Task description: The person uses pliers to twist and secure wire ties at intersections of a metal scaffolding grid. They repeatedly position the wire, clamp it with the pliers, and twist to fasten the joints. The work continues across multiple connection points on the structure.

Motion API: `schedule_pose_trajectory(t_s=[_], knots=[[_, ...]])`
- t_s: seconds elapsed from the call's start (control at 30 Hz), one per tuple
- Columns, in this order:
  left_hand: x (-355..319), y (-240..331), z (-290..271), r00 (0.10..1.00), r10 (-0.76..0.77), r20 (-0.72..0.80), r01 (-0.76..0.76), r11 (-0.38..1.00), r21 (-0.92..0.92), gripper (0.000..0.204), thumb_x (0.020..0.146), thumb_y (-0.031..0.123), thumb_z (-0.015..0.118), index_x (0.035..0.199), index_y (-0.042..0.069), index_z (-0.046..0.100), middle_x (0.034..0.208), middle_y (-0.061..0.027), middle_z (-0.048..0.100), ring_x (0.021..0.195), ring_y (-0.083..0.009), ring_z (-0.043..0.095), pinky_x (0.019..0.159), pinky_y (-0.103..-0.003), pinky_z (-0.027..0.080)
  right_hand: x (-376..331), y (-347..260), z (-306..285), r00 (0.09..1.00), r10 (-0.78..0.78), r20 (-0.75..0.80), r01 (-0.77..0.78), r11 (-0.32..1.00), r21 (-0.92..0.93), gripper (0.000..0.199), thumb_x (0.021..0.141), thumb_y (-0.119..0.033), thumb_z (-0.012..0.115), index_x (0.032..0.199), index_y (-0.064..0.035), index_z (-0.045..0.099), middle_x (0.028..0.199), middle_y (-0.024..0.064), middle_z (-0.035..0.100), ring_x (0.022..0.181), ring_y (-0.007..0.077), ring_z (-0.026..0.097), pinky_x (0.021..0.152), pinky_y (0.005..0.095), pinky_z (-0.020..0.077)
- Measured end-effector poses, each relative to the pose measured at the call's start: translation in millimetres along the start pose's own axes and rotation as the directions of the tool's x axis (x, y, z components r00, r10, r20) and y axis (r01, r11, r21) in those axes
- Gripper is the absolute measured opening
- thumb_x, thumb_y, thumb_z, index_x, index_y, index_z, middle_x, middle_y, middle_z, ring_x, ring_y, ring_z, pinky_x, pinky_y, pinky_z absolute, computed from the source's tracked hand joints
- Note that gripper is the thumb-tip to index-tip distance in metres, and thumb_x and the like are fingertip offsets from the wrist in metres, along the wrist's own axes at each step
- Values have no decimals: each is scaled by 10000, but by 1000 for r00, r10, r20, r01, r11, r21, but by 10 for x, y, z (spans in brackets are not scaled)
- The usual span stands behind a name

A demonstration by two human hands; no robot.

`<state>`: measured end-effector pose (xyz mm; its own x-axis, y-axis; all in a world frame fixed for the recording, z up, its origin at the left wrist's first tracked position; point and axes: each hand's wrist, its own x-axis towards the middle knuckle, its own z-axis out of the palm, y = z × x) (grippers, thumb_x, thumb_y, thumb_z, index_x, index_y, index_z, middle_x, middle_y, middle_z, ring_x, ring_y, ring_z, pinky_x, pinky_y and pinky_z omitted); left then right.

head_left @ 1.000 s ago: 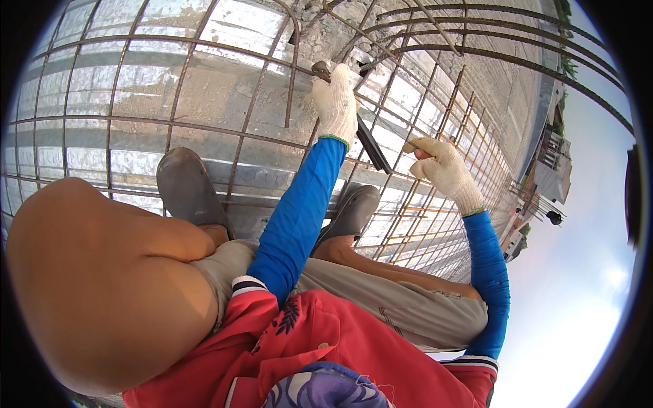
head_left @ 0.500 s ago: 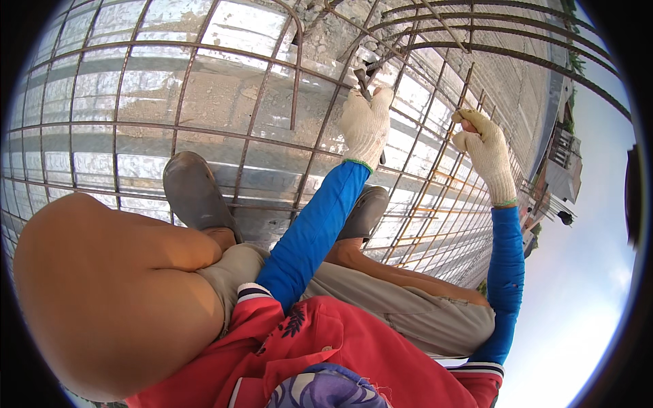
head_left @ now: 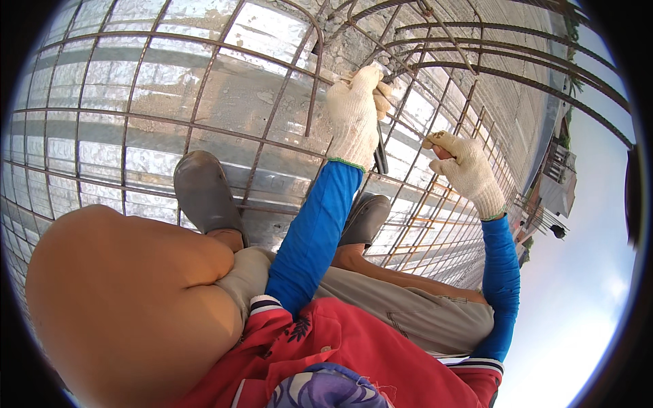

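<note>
My left hand point(head_left: 354, 112), in a white knit glove and blue sleeve, is closed around a dark metal hand tool point(head_left: 379, 158) whose handle sticks out below the palm. It is pressed against a crossing of rusty rebar bars point(head_left: 309, 102) in the mesh. My right hand point(head_left: 466, 170), gloved the same way, is curled around a thin rebar bar point(head_left: 435, 197) just to the right. Both grey shoes point(head_left: 204, 194) stand on the mesh beneath the hands.
The rebar grid lies over shiny corrugated metal decking point(head_left: 102, 156). Curved rebar hoops point(head_left: 490, 64) rise at the top right. Beyond the slab edge on the right are low buildings point(head_left: 554, 183) and open sky. My bent knee point(head_left: 129, 292) fills the lower left.
My left hand has moved right and up onto the rebar crossing, and the tool now hangs mostly hidden behind it. My right hand has risen and closed on a bar.
</note>
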<state>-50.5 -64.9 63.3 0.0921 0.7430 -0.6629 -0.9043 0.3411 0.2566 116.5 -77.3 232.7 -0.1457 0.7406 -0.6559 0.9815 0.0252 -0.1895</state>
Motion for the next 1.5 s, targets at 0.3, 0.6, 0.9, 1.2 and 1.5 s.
schedule_pose_trajectory(t_s=[0.3,0.6,0.9,1.2,1.5], knots=[[-157,90,-55,968,-14,-252,5,999,-38,304,921,250,746,745,23,647,630,-58,643,432,-107,518,401,-275,356,-46,-351,115,984,49,169,-13,978,-210,604,863,-186,814,1430,-102,626,861,104,755,826,265,779,749,409,606],[-605,202,336,978,-62,-200,55,998,-42,332,946,349,802,810,61,709,669,-17,633,481,-71,479,441,-250,309,196,-849,16,985,154,71,-151,987,-47,603,907,-195,767,1480,-110,599,917,136,755,838,286,773,743,429,606],[-220,505,-30,971,-19,-237,22,1000,10,353,947,375,794,786,70,716,668,13,593,519,-76,469,483,-259,305,558,-1050,227,998,-58,-25,42,912,-408,378,932,-250,735,1267,-124,614,779,130,707,781,360,747,670,505,575],[158,333,-202,918,179,-354,-146,982,119,480,969,435,774,775,-1,726,690,-5,643,624,-101,546,575,-309,396,733,-1019,501,988,-13,-153,23,998,65,618,846,-89,814,1445,-90,663,738,73,524,692,158,576,682,338,508],[320,396,-410,982,-169,80,167,986,28,327,964,323,791,964,-3,766,749,-33,672,557,-73,591,460,-219,407,775,-501,768,970,217,108,-161,243,957,467,895,-36,633,1348,51,704,766,-52,562,568,8,421,502,208,314]])
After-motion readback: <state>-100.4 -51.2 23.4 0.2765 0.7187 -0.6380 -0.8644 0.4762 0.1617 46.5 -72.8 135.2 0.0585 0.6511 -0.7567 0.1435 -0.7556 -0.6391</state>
